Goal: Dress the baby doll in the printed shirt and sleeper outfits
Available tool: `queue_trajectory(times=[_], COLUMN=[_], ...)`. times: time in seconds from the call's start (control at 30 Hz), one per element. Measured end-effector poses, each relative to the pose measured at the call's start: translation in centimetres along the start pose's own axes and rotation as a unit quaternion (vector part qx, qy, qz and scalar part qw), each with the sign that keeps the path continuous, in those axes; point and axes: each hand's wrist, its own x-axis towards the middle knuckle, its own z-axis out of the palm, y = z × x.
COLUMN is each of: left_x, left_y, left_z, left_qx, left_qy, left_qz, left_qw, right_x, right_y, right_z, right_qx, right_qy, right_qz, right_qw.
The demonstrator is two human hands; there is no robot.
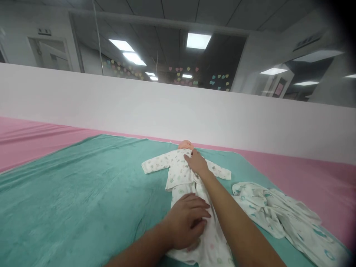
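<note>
A baby doll lies on its back with its head at the far end. It wears a white patterned top, sleeves stretched out to both sides, and white patterned trousers. My right hand rests on the chest of the top near the collar, thumb apart from the other fingers. Over the trousers is my left hand, its fingers bent loosely and spread, nothing seen in them. Whether it touches the cloth I cannot tell. My right forearm hides part of the top and one trouser leg.
A green blanket lies under the doll, over a pink sheet. To the right is a crumpled white patterned cloth. Behind the doll runs a low white wall with glass above it.
</note>
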Motion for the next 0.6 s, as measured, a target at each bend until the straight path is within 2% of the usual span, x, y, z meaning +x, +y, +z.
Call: queue_trajectory(times=[0.13, 0.27, 0.37, 0.47, 0.53, 0.6], left_x=[0.6, 0.6, 0.1, 0.4, 2.0, 4.7], left_y=[-1.1, -3.4, -5.3, -6.6, -7.6, -9.1], left_z=[-0.3, -1.9, -3.1, -4.0, -4.4, -4.7], left_qx=[0.016, 0.043, 0.040, 0.036, 0.029, 0.026], left_qy=[0.128, 0.237, 0.270, 0.296, 0.303, 0.295], left_qz=[-0.104, -0.226, -0.293, -0.326, -0.348, -0.366], left_qw=[0.986, 0.944, 0.916, 0.897, 0.887, 0.882], right_x=[2.6, 3.7, 3.6, 3.5, 3.6, 3.7], right_y=[0.3, 0.1, -0.1, 0.4, 1.0, 1.5], right_z=[0.1, 0.2, 0.5, 0.7, 0.9, 1.0], right_qx=[0.002, -0.005, -0.001, 0.013, 0.022, 0.025], right_qy=[-0.027, -0.003, 0.018, 0.030, 0.031, 0.030], right_qz=[0.026, 0.045, 0.037, 0.025, 0.023, 0.020], right_qw=[0.999, 0.999, 0.999, 0.999, 0.999, 0.999])
